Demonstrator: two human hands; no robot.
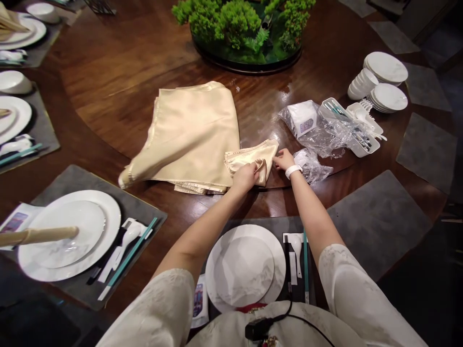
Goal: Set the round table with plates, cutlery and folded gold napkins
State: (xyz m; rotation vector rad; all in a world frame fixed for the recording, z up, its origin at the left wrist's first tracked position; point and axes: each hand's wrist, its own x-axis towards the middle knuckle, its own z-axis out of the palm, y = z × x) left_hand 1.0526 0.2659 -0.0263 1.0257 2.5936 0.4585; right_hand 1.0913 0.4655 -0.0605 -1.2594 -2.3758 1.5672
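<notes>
A small folded gold cloth napkin (249, 152) lies near the front of the dark wooden table, partly bunched up. My left hand (246, 174) is closed on its near side, pinching a raised fold. At the napkin's right edge, my right hand (284, 160) has thumb and fingertips closed on the cloth; a white band circles that wrist. A stack of larger gold napkins (197, 132) spreads out just left of both hands. Below my arms, a small white plate (244, 270) rests on a larger one, with a spoon (297, 248) and teal-ended chopsticks (306, 265) to their right.
Crumpled clear plastic bags (311, 166) lie right of my right hand. Beyond them are cutlery trays (365, 144), stacked cups (362, 84) and stacked plates (386, 67). A green plant centrepiece (246, 58) stands at the back. Another place setting (110, 217) occupies the left.
</notes>
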